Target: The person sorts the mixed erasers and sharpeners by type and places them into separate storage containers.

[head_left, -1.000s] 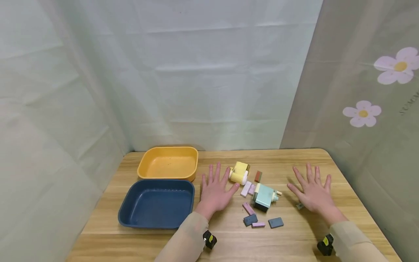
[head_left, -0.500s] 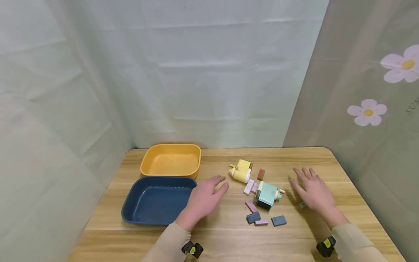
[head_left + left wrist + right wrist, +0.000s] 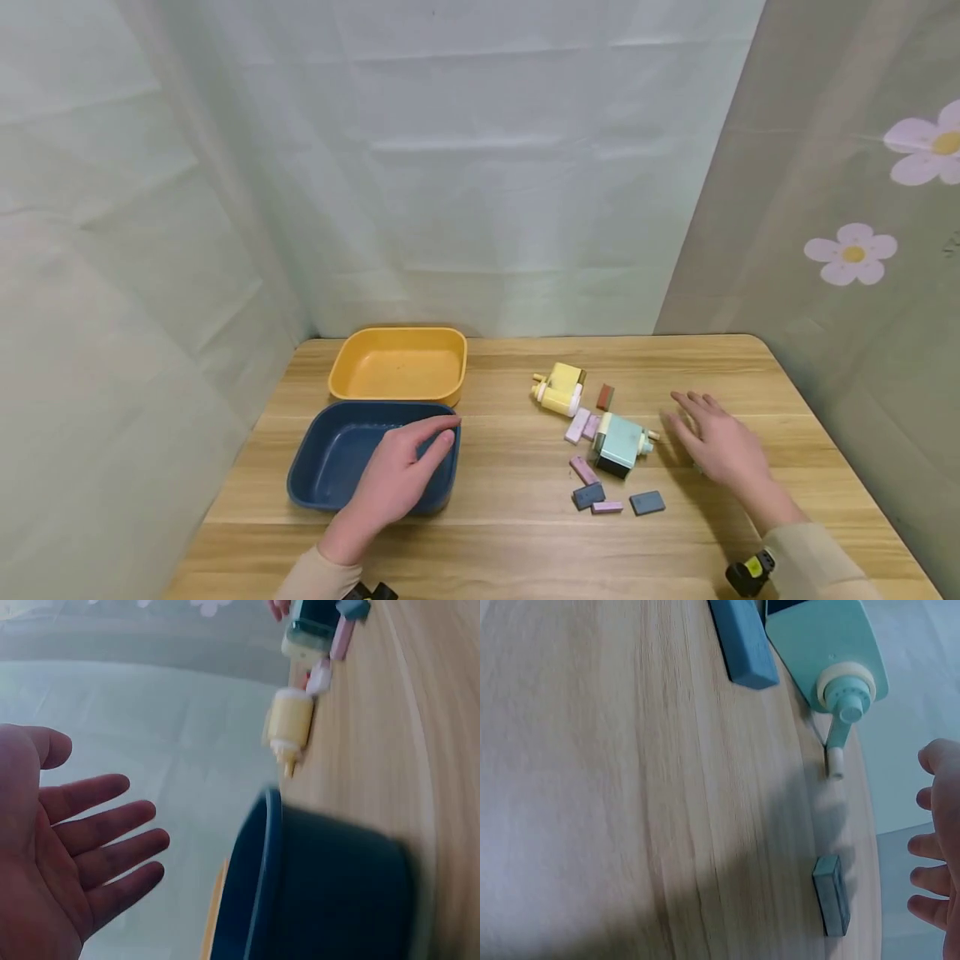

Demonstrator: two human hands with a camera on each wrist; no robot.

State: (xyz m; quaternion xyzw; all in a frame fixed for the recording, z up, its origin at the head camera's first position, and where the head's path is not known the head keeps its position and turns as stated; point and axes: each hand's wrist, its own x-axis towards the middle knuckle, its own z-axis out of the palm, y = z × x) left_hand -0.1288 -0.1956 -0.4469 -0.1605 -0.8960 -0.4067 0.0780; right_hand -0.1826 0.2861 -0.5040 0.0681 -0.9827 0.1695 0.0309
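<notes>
My left hand (image 3: 397, 477) released over blue tray (image 3: 322, 475) | right hand (image 3: 723, 450) released, teal sharpener (image 3: 618, 444) at 9 o'clock | risk: knocking its crank.

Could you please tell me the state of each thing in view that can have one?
Left hand: fingers relaxed, over the blue tray's near right rim, holding nothing.
Right hand: fingers relaxed, beside the sharpener, holding nothing.
Dark blue plastic tray: upright, nothing in it.
Orange plastic tray: upright, nothing in it.
Mint green crank pencil sharpener: on the table, untouched.
Yellow crank pencil sharpener: on the table, untouched.
</notes>
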